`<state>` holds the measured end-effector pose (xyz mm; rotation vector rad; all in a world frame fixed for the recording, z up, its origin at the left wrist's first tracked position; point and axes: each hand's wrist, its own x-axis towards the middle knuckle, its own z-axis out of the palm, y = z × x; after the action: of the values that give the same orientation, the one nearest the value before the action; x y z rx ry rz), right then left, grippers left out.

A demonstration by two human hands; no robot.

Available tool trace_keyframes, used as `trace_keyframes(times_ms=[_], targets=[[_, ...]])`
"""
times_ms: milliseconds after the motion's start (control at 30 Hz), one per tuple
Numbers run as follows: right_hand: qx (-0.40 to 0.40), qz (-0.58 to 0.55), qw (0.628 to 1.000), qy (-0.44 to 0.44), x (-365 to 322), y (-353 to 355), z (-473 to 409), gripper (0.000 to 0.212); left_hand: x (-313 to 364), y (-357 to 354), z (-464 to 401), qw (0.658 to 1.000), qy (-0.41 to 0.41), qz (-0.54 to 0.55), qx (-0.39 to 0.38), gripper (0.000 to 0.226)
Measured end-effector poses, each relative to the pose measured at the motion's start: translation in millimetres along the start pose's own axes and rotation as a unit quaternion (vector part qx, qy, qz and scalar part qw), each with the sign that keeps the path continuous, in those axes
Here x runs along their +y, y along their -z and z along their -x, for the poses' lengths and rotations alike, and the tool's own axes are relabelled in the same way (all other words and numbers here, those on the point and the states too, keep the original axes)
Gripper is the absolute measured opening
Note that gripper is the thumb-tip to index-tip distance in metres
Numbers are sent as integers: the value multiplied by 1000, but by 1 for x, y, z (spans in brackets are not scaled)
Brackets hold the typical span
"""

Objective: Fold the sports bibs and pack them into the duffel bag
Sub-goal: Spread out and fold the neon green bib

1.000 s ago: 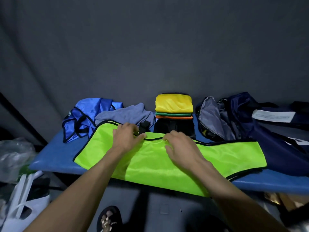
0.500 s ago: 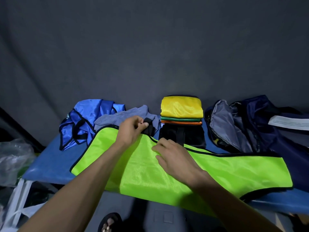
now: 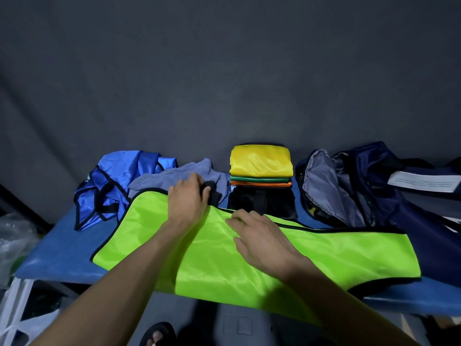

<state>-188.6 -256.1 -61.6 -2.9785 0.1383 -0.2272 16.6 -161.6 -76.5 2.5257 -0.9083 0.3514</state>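
Dark grey fabric backs a blue table [image 3: 62, 255], where the lime-green bib [image 3: 324, 255] lies spread across the front edge, partly hanging off. At the right the navy duffel bag [image 3: 369, 188] gapes open; a stack of folded bibs [image 3: 260, 168] sits behind, a crumpled blue bib [image 3: 117, 181] at the left. Since a second ago the left hand [image 3: 187, 201] has slid to the bib's far edge and now pinches the black strap there, while the right hand [image 3: 259, 238] presses flat with spread fingers. Folding looks about to begin.

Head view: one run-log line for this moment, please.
step: folding lime bib | left hand: pinching black strap | right hand: flat on bib | duffel bag: open
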Motion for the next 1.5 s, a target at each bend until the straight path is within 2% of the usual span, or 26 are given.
trace_keyframes(times_ms=[67,133,167,233,267,333,433,533,667,833,967,1100,1200,1367,1500], targets=[[-5,-51,999,-16,3,0,3,51,7,10,8,998,-44,14,31,19],[4,-118,993,-31,6,2,4,51,20,21,23,984,-162,57,40,13],[14,-149,988,-36,9,4,6,45,29,25,33,969,-232,87,15,10],[48,-178,981,-57,15,13,14,21,49,28,55,934,-334,118,-52,18],[65,-167,981,-79,22,20,21,13,57,27,63,924,-356,118,-74,24],[109,-127,975,-146,42,38,41,12,69,22,75,917,-375,101,-95,28],[178,-49,936,-299,79,72,86,9,73,9,83,900,-413,49,-130,31],[172,6,889,-425,104,98,137,26,70,-3,85,905,-405,7,-130,38],[134,3,855,-501,112,105,171,35,70,-5,88,912,-396,8,-102,44],[71,-11,872,-484,107,99,173,48,73,0,92,916,-378,-4,-133,49],[126,11,884,-450,104,91,166,28,76,3,95,914,-380,-12,-140,47],[167,-33,867,-469,114,88,166,40,77,3,93,907,-386,-47,-161,54],[166,-71,847,-500,121,86,168,46,83,3,92,907,-386,-68,-154,59],[117,-129,829,-532,126,88,175,45,100,1,91,917,-369,-71,-138,54],[86,-215,818,-527,127,89,183,52,105,-5,90,917,-376,-54,-124,50]])
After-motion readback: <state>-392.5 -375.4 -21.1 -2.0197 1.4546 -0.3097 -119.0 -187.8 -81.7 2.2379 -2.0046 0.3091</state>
